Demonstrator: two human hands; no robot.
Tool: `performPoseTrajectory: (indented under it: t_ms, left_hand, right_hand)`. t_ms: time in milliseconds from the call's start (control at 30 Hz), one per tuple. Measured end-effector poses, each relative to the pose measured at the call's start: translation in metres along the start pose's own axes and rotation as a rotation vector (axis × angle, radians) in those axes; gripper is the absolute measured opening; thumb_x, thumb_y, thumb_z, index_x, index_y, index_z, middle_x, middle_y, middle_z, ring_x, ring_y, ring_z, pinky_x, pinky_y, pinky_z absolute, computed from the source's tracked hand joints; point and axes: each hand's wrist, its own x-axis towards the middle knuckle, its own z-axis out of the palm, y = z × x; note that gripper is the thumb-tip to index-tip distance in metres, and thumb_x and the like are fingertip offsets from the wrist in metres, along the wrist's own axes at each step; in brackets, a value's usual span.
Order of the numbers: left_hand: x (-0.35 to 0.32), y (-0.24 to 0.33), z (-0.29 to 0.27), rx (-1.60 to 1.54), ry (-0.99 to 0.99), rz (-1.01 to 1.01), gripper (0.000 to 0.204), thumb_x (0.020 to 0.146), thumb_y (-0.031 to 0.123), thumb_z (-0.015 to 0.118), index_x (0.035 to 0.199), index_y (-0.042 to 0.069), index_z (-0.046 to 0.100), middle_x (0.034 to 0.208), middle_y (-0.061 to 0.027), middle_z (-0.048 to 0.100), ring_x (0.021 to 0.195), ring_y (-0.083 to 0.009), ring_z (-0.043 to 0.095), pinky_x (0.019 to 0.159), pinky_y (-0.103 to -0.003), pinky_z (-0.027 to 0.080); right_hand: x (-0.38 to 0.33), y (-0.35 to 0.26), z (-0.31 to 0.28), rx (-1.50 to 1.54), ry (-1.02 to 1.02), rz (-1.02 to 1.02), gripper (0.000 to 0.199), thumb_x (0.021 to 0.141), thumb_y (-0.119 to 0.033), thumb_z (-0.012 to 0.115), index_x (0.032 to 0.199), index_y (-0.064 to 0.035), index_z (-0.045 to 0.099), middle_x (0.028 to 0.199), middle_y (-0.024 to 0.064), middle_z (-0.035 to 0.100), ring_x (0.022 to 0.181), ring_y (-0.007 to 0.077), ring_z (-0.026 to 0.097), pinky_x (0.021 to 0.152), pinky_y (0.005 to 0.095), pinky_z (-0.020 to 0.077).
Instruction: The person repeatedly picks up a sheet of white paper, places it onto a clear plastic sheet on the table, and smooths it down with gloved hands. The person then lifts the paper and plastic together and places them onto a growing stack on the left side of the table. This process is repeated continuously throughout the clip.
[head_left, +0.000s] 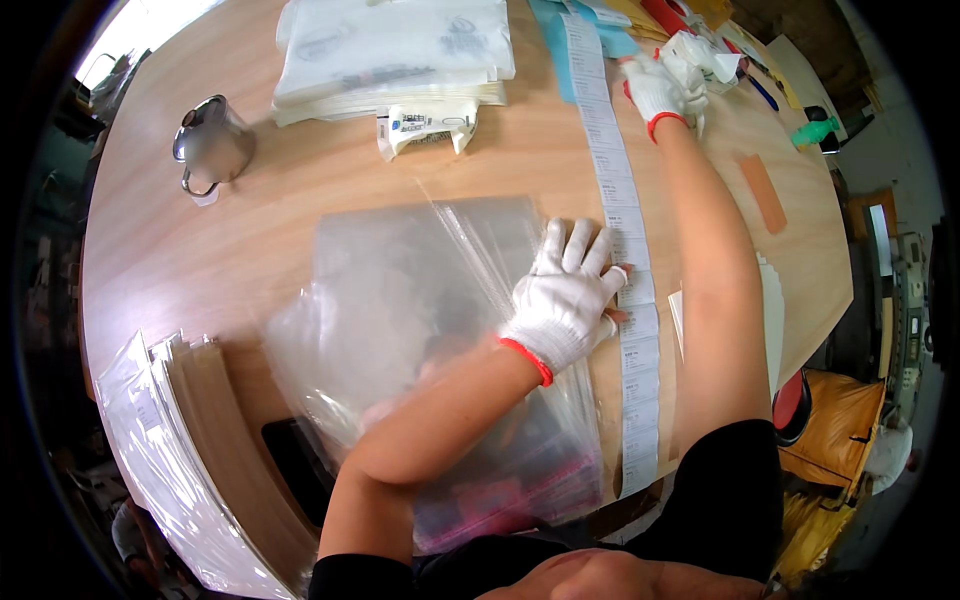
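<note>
My left hand (562, 300), in a white knit glove with a red cuff, lies on a stack of clear plastic bags (400, 260). Its fingers are spread, and bare fingertips show at the edge of a long strip of printed white labels (600, 150). The strip runs from the far side of the table down past this hand. My right arm stretches to the far right, where my right hand (655, 88), gloved the same way, is beside a crumpled white item (700, 58). Its fingers are partly hidden and smeared, so any grip is unclear.
A metal mug (215, 145) stands at the far left. Behind the bags are a pile of white printed bags (395, 50) and a small white packet (428, 128). Plastic-wrapped flat stacks (190, 450) and a dark flat object (297, 465) lie near left. A brown strip (763, 193) lies right.
</note>
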Motion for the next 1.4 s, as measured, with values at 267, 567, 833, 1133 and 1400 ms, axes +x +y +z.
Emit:
performPoseTrajectory:
  t_ms: [267,567,833,1133,1400]
  left_hand:
    - [-0.002,-0.006,0.003,-0.022,-0.035,-0.043,0.046,0.069,0.034,0.066,0.108,0.012,0.06,0.136,-0.0158,0.037,0.129,-0.0342,0.024,0.11,-0.05,0.014]
    - [0.001,0.001,-0.002,-0.016,0.037,0.037,0.046,0.06,0.033,0.071,0.099,0.011,0.062,0.126,-0.0146,0.044,0.12,-0.0316,0.035,0.103,-0.048,0.026]
    - [-0.002,-0.002,0.006,0.015,-0.034,-0.026,0.048,0.066,0.033,0.068,0.107,0.011,0.059,0.133,-0.0137,0.039,0.126,-0.0319,0.029,0.108,-0.048,0.017]
    - [0.002,-0.005,0.006,-0.075,0.301,-0.055,0.039,0.074,0.03,0.063,0.108,0.013,0.054,0.113,-0.0073,0.054,0.109,-0.0256,0.048,0.097,-0.04,0.035]
    - [0.008,0.004,-0.013,-0.248,0.036,-0.241,0.039,0.077,0.029,0.057,0.113,0.013,0.054,0.107,-0.0084,0.061,0.104,-0.031,0.049,0.089,-0.038,0.04]
  right_hand:
    - [-0.042,-0.007,-0.03,-0.359,-0.091,0.156,0.081,0.072,-0.055,0.055,0.139,-0.0169,0.03,0.137,0.0159,0.038,0.127,0.0312,0.036,0.101,0.0463,0.0284]
    - [-0.008,0.042,0.021,-0.177,0.119,-0.011,0.069,0.072,-0.051,0.056,0.128,-0.0114,0.042,0.127,0.0173,0.048,0.113,0.0327,0.049,0.094,0.0399,0.0398]
    - [-0.097,-0.014,-0.006,-0.171,0.231,-0.288,0.061,0.072,-0.046,0.063,0.118,-0.0102,0.045,0.116,0.0175,0.05,0.107,0.0329,0.05,0.089,0.0432,0.0416]
    - [-0.254,-0.041,-0.117,0.71,-0.08,-0.547,0.043,0.08,-0.026,0.06,0.115,-0.0028,0.051,0.115,0.0137,0.052,0.103,0.0273,0.051,0.091,0.0351,0.039]
    - [-0.476,-0.062,-0.063,0.383,-0.114,-1.103,0.032,0.064,-0.02,0.07,0.092,-0.0134,0.058,0.108,0.0052,0.055,0.105,0.0244,0.052,0.095,0.0417,0.0379]
